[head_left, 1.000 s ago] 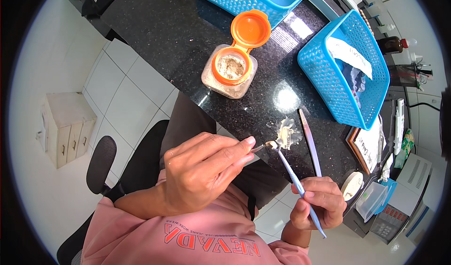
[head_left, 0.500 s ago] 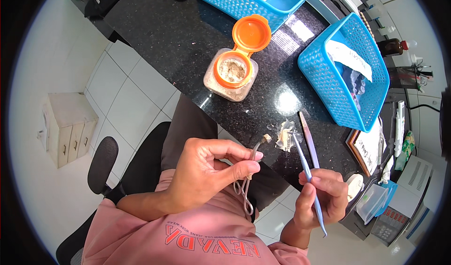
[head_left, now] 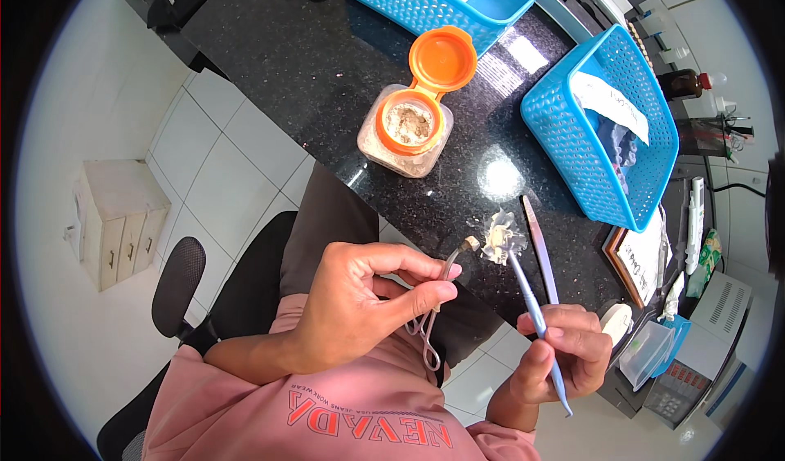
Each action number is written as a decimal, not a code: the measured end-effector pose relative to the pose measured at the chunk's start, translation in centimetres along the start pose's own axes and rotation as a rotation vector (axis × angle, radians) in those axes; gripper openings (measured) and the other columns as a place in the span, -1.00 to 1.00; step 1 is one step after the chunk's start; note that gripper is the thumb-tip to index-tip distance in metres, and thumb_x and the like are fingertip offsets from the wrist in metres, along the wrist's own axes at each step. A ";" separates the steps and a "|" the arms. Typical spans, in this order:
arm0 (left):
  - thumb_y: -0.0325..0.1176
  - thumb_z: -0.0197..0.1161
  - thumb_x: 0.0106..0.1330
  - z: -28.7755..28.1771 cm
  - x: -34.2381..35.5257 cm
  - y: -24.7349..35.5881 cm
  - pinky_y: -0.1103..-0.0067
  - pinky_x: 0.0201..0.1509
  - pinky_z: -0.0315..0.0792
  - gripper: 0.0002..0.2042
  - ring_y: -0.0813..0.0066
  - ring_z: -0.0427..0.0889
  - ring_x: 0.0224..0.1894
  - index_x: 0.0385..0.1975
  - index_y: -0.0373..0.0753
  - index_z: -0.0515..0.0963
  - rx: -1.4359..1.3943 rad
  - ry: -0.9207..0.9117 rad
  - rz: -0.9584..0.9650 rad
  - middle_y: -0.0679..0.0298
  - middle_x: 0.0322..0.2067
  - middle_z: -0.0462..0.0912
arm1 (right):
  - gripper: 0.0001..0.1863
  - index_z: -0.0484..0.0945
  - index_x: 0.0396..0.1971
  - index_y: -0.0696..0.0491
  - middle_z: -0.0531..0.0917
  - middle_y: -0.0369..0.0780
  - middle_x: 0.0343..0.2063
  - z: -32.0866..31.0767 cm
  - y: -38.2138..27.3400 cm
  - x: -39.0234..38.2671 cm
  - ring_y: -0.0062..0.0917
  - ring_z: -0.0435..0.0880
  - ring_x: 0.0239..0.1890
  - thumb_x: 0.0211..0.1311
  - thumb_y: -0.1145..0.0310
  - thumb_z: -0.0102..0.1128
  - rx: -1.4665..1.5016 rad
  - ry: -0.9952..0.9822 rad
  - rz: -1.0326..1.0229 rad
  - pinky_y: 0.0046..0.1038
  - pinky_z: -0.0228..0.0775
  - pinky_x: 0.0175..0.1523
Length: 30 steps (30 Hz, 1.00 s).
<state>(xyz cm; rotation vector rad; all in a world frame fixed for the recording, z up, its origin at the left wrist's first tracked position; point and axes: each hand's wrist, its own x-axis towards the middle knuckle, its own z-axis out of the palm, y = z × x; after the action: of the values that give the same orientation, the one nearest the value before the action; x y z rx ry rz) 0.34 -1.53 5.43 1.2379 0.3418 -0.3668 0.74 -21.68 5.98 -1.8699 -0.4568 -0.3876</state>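
Note:
My left hand (head_left: 360, 301) pinches ring-handled forceps (head_left: 426, 336) between thumb and fingers, the finger rings hanging below. At the forceps' jaws sits a small beige and metallic piece (head_left: 471, 242), its exact kind too small to tell. My right hand (head_left: 568, 353) grips a thin light-blue double-ended dental instrument (head_left: 527, 292) like a pen. Its upper tip meets the lower edge of a crumpled clear plastic sheet (head_left: 514, 243) bearing a cream-coloured paste (head_left: 495, 236). On the dark counter beside it lies a slim purplish metal tool (head_left: 538, 244), its lower end near my right fingers.
An orange-lidded jar (head_left: 406, 160) of beige powder stands open on the speckled black counter (head_left: 278, 76). Two blue perforated baskets, one at the back (head_left: 425, 11) and one at the right (head_left: 564, 146), flank it. A framed notepad (head_left: 642, 252) and a round white lid (head_left: 616, 322) lie at the right.
The blue instrument's tip has moved slightly down on the plastic sheet, which has shifted shape. My right hand has moved slightly down, and the forceps' tip a little right.

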 end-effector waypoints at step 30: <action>-0.60 0.30 0.12 -0.1 0.1 -0.1 0.69 -0.30 0.57 -0.87 0.54 0.64 -0.33 -0.34 -0.49 0.59 0.048 -0.006 0.038 0.06 -0.35 0.65 | -0.79 0.46 -0.45 0.16 0.61 -0.11 -0.56 0.3 0.1 0.1 -0.42 0.66 -0.55 -0.06 0.51 0.35 -0.023 -0.042 -0.005 -0.52 0.52 -0.48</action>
<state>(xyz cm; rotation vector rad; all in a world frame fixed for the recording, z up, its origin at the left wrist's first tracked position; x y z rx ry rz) 0.37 -1.44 5.28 1.2882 0.3055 -0.3477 0.90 -21.40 5.83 -1.9023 -0.4871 -0.3583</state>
